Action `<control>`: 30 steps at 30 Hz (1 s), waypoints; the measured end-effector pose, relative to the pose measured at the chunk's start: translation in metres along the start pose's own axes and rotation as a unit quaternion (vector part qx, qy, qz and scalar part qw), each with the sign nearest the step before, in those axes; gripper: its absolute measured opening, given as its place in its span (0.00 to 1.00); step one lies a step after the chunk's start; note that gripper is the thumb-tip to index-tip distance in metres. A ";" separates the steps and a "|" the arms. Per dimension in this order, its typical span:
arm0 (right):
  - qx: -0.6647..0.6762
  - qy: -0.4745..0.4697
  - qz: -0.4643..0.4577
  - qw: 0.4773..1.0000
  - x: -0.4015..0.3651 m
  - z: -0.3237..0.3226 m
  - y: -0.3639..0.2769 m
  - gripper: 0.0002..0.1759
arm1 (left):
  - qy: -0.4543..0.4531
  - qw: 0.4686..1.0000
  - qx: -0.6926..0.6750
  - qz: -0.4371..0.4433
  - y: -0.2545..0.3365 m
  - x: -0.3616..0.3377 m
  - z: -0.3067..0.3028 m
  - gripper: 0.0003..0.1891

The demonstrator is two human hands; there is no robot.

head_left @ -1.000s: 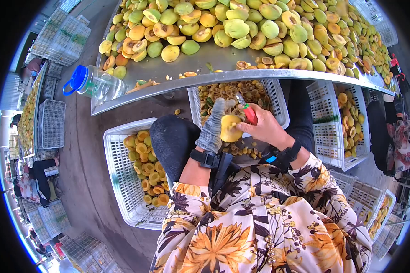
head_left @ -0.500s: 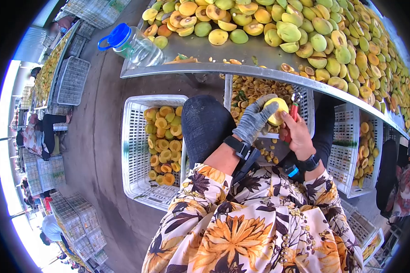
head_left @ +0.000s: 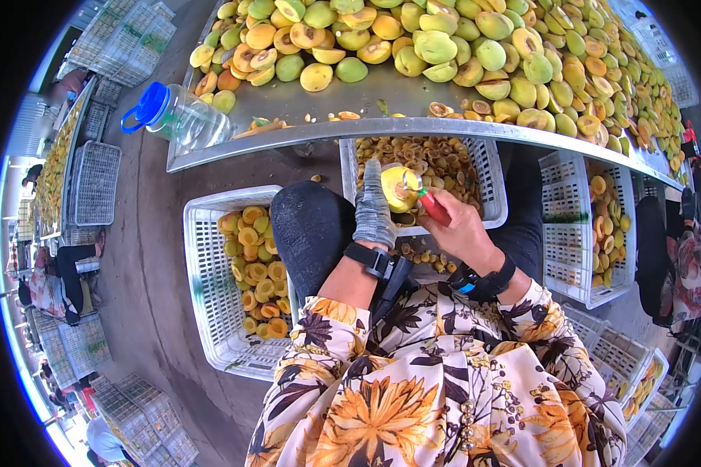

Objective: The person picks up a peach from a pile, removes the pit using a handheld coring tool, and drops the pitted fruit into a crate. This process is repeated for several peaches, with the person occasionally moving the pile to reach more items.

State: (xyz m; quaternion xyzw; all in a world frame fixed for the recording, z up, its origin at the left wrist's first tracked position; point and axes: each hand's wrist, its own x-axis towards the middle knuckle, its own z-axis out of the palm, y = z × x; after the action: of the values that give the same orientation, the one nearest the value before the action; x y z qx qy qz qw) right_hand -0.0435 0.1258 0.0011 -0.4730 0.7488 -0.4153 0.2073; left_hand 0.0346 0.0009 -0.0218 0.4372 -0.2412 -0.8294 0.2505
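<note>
My left hand point(head_left: 375, 206), in a grey knit glove, is closed on a yellow peach half point(head_left: 397, 189) with its cut face turned to the right. My bare right hand point(head_left: 461, 226) grips the red handle of a pitting spoon point(head_left: 433, 207). The spoon's metal loop is against the cut face of the peach half. Both hands are above a white crate point(head_left: 347, 180) of pits and scraps, just below the table edge. At my left knee stands a white crate point(head_left: 197, 268) partly filled with pitted peach halves point(head_left: 266, 272).
A metal table point(head_left: 304, 100) bears a large heap of cut peaches point(head_left: 444, 47). A blue-capped water bottle point(head_left: 181, 117) lies near its left corner. Another crate point(head_left: 565, 226) of halves stands to the right. Stacked crates point(head_left: 144, 416) and other people are farther left.
The spoon has come up to the peach half, its loop now at the cut face. My left hand has turned the fruit toward the right. The whole view has shifted.
</note>
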 end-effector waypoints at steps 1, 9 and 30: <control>-0.002 0.002 0.002 1.000 -0.002 -0.001 -0.001 0.22 | -0.012 1.000 0.010 -0.008 -0.001 0.001 -0.001 0.28; -0.049 -0.028 0.065 0.996 -0.005 -0.002 0.003 0.18 | -0.016 0.999 0.047 -0.019 -0.003 0.001 0.002 0.27; -0.085 0.048 0.017 0.995 -0.005 -0.001 0.014 0.15 | -0.038 0.999 -0.027 0.017 -0.006 0.003 0.003 0.21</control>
State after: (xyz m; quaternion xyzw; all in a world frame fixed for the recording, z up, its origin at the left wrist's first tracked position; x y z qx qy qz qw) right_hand -0.0498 0.1335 -0.0106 -0.4552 0.7988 -0.3686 0.1370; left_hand 0.0291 0.0038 -0.0261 0.3939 -0.2358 -0.8473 0.2670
